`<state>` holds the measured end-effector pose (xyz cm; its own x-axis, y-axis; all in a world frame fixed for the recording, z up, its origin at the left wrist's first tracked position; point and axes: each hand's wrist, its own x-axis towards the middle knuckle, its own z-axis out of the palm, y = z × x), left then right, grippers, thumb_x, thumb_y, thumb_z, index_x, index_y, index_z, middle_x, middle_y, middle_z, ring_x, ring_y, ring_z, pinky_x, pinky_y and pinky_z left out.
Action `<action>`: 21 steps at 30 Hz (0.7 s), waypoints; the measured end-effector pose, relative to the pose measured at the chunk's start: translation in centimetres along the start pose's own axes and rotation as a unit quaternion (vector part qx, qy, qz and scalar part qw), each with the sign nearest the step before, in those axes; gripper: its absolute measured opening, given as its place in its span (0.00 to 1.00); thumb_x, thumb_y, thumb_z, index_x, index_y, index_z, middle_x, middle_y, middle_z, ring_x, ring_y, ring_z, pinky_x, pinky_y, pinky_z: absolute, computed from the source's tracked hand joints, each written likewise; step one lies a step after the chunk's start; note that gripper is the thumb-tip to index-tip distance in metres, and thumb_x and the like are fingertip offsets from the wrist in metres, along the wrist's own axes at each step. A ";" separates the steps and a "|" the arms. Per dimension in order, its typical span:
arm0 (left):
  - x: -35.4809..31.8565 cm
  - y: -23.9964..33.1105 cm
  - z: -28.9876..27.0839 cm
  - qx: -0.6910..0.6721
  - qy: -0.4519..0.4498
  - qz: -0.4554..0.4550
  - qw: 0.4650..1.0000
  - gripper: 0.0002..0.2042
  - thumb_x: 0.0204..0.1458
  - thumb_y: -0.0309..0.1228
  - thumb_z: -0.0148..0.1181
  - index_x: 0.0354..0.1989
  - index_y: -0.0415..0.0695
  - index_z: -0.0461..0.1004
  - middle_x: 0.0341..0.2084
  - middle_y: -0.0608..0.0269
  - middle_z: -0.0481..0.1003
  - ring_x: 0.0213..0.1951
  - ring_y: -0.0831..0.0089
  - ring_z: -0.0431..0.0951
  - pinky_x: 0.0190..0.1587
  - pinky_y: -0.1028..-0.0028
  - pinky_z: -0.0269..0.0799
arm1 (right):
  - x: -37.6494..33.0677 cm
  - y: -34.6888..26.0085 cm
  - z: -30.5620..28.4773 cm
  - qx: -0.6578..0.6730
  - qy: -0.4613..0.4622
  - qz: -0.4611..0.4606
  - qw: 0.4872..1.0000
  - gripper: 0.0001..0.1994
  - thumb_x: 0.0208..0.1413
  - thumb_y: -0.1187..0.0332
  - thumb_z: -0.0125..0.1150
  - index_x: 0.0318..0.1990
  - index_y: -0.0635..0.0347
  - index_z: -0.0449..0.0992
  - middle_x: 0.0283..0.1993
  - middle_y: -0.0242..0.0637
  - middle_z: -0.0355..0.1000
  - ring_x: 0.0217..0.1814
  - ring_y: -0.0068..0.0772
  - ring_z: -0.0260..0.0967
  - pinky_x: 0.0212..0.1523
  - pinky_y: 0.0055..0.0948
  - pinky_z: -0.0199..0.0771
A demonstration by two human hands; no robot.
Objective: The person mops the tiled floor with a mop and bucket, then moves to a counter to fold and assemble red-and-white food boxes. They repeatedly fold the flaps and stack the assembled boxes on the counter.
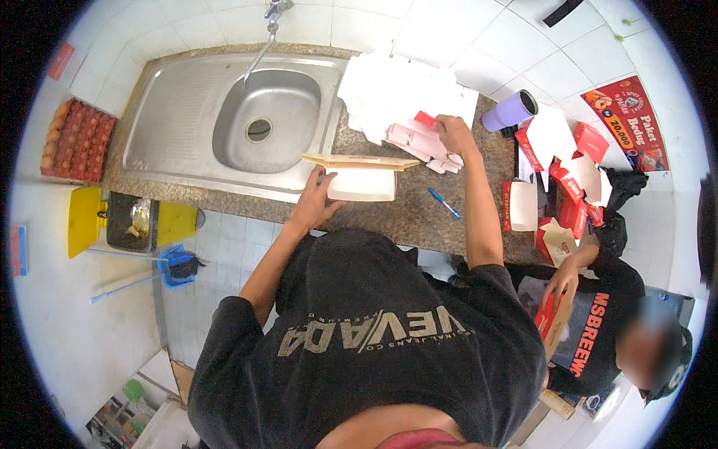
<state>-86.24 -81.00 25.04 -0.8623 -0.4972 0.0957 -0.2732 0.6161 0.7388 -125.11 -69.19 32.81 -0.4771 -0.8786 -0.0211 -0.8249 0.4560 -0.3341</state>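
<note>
Left hand (318,200) pinches white box (363,186) at left end; right hand (454,137) curls at pink cardboard pieces (416,144), can't tell if gripping; blue pen (444,203) lies on tabletop (415,224).

Bright, mostly even light; white paper stack (396,93) blown out.
Fisheye bend at edges: desk (426,230) front bowed, black vignette in corners, bluish fringe on the rim. Soft glare on the steel sink (172,120), shadows faint. Co-worker's head (649,344) smeared by a blur patch; middle reasonably sharp.
</note>
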 end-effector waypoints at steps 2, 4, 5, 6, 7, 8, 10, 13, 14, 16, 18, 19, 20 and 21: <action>0.2 0.0 0.2 0.007 0.014 0.014 1.000 0.35 0.46 0.36 0.74 0.62 0.40 0.64 0.64 0.36 0.55 0.64 0.40 0.61 0.64 0.54 0.65 | 0.6 0.5 -2.2 -0.004 0.097 0.014 0.995 0.13 0.58 0.65 0.57 0.46 0.58 0.80 0.37 0.57 0.77 0.43 0.60 0.75 0.45 0.51 0.74; 0.3 0.0 0.3 0.015 0.036 0.042 0.998 0.34 0.45 0.34 0.74 0.60 0.39 0.65 0.65 0.34 0.54 0.64 0.40 0.62 0.63 0.54 0.66 | 0.9 0.6 -4.8 -0.003 0.197 0.023 0.980 0.13 0.57 0.63 0.59 0.45 0.58 0.80 0.35 0.56 0.77 0.41 0.60 0.76 0.42 0.51 0.74; 0.6 0.0 0.4 0.016 0.034 0.054 0.998 0.34 0.45 0.34 0.74 0.60 0.38 0.64 0.65 0.33 0.54 0.64 0.39 0.62 0.63 0.54 0.66 | 0.7 0.7 -6.5 -0.003 0.236 0.042 0.971 0.13 0.57 0.62 0.60 0.44 0.58 0.81 0.35 0.56 0.77 0.40 0.60 0.76 0.42 0.51 0.74; 0.6 0.0 0.2 0.019 0.034 0.063 0.997 0.35 0.45 0.33 0.74 0.60 0.38 0.64 0.65 0.32 0.53 0.64 0.39 0.62 0.63 0.54 0.66 | 0.7 -0.2 -8.3 -0.001 0.273 0.058 0.960 0.13 0.57 0.62 0.61 0.44 0.59 0.81 0.34 0.56 0.77 0.39 0.60 0.76 0.41 0.50 0.75; 0.6 -0.1 0.0 0.022 0.032 0.073 0.997 0.35 0.45 0.33 0.74 0.60 0.37 0.64 0.65 0.32 0.53 0.64 0.38 0.62 0.64 0.54 0.65 | 0.4 -1.2 -9.9 0.006 0.303 0.069 0.950 0.13 0.56 0.61 0.62 0.43 0.59 0.82 0.33 0.56 0.77 0.38 0.60 0.76 0.40 0.49 0.75; 0.6 -0.5 0.0 0.010 0.014 0.058 0.998 0.35 0.45 0.33 0.74 0.61 0.35 0.63 0.66 0.30 0.52 0.64 0.37 0.62 0.64 0.54 0.64 | -0.6 -3.2 -11.7 0.012 0.335 0.081 0.939 0.13 0.56 0.60 0.63 0.42 0.59 0.82 0.32 0.56 0.77 0.37 0.59 0.77 0.39 0.49 0.75; 0.9 -1.0 0.1 0.012 0.017 0.073 0.997 0.36 0.45 0.33 0.74 0.61 0.35 0.63 0.66 0.30 0.51 0.63 0.36 0.62 0.65 0.53 0.64 | -1.6 -3.3 -13.5 -0.010 0.398 0.099 0.912 0.13 0.54 0.59 0.67 0.40 0.58 0.84 0.30 0.53 0.78 0.32 0.52 0.78 0.35 0.43 0.75; 1.5 -1.4 -0.5 0.001 0.008 0.094 0.996 0.36 0.45 0.34 0.73 0.61 0.33 0.62 0.66 0.27 0.50 0.64 0.36 0.61 0.65 0.53 0.62 | -2.1 -4.8 -13.3 0.047 0.495 0.082 0.864 0.15 0.54 0.57 0.69 0.37 0.61 0.84 0.23 0.48 0.76 0.21 0.33 0.72 0.26 0.33 0.70; 1.8 -1.6 -0.2 -0.005 0.001 0.098 0.995 0.35 0.46 0.34 0.73 0.61 0.33 0.62 0.66 0.26 0.49 0.65 0.36 0.60 0.66 0.53 0.61 | -1.7 -4.2 -12.5 0.080 0.508 0.049 0.856 0.14 0.55 0.58 0.69 0.37 0.60 0.85 0.23 0.46 0.77 0.20 0.27 0.70 0.25 0.30 0.69; 1.6 -2.6 -0.5 -0.004 -0.005 0.094 0.996 0.35 0.47 0.35 0.72 0.61 0.33 0.62 0.67 0.25 0.48 0.66 0.35 0.58 0.67 0.53 0.59 | -1.0 -6.5 -10.7 0.027 0.455 0.037 0.889 0.11 0.53 0.60 0.69 0.36 0.58 0.85 0.25 0.45 0.78 0.23 0.33 0.75 0.28 0.33 0.72; 2.1 -2.6 -0.1 -0.009 -0.014 0.103 0.994 0.35 0.47 0.35 0.71 0.61 0.33 0.61 0.67 0.25 0.47 0.67 0.34 0.55 0.68 0.53 0.57 | 0.8 -4.1 -6.7 -0.087 0.357 0.023 0.930 0.08 0.49 0.63 0.70 0.33 0.56 0.85 0.27 0.45 0.79 0.27 0.42 0.78 0.31 0.37 0.75; 2.0 -2.6 -0.4 -0.014 -0.025 0.082 0.996 0.36 0.47 0.36 0.71 0.62 0.33 0.61 0.67 0.26 0.46 0.68 0.35 0.54 0.68 0.53 0.55 | 1.6 -4.4 -4.6 -0.102 0.257 0.086 0.957 0.06 0.46 0.65 0.70 0.31 0.54 0.85 0.29 0.46 0.79 0.32 0.50 0.78 0.34 0.41 0.76; 1.4 -2.7 -0.8 -0.016 -0.033 0.058 0.998 0.37 0.47 0.36 0.72 0.62 0.34 0.60 0.68 0.27 0.46 0.69 0.35 0.53 0.69 0.53 0.54 | 2.0 -5.6 -3.4 -0.096 0.154 0.096 0.979 0.09 0.42 0.63 0.73 0.30 0.55 0.85 0.28 0.46 0.79 0.31 0.48 0.78 0.34 0.40 0.76; 1.1 -2.8 -1.0 -0.022 -0.041 0.039 0.998 0.37 0.47 0.37 0.72 0.63 0.35 0.60 0.68 0.28 0.45 0.69 0.36 0.51 0.70 0.53 0.53 | 2.3 -5.7 -2.4 0.009 0.078 0.116 0.990 0.14 0.38 0.58 0.78 0.27 0.59 0.84 0.25 0.46 0.78 0.28 0.44 0.77 0.33 0.39 0.75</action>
<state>-86.02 -83.90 23.75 -0.9128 -0.3957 0.1014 -0.1855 0.6227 0.7602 -122.24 -73.48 36.93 -0.6945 -0.7180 0.0460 -0.6836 0.6386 -0.3533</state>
